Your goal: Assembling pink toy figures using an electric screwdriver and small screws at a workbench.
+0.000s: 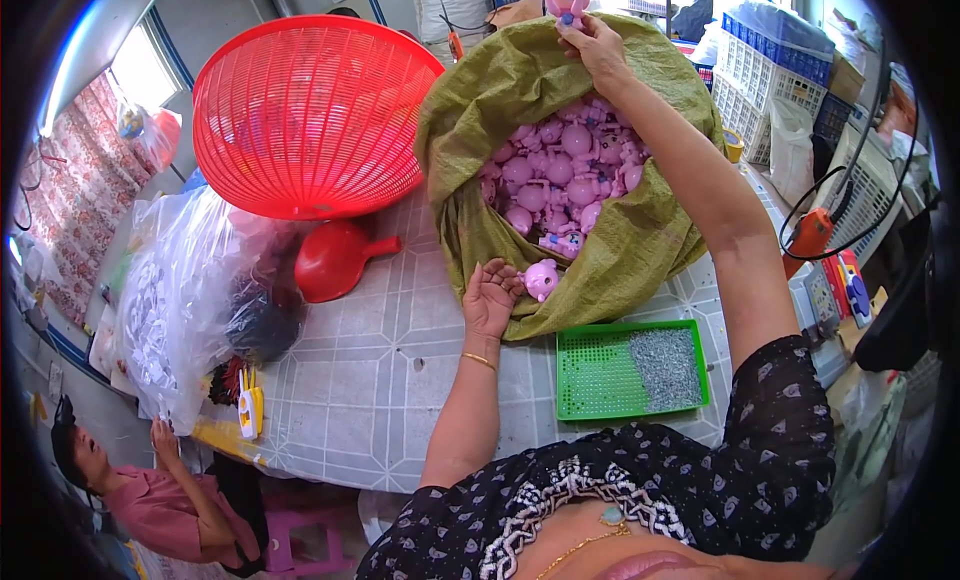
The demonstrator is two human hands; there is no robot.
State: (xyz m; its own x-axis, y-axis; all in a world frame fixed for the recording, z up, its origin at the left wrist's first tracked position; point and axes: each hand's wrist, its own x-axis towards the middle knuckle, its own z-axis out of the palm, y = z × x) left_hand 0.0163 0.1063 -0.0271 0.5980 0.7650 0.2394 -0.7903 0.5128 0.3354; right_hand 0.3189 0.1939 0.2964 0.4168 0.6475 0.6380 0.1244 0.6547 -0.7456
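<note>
My right hand [598, 55] is raised over the far rim of the olive woven sack [455, 185], closed on a pink toy figure [566, 0] with a face. Near the sack's front edge, my left hand [490, 294] lies palm up with its fingers loosely bent and nothing in the palm. A pink toy head [541, 279] rests on the sack's rim right beside those fingers. Inside the rolled-down sack is a heap of pink toy figures [560, 170]. In front of the sack, a green perforated tray [595, 382] holds small grey screws or pins [667, 368] at its right side.
A big red basket [310, 110] and a red scoop [335, 260] are on the table's left, with a clear plastic bag [175, 300] of white pieces. Yellow-and-white snips [250, 405] lie near the edge. An orange power screwdriver [808, 235] hangs right. Another person [175, 510] sits lower left.
</note>
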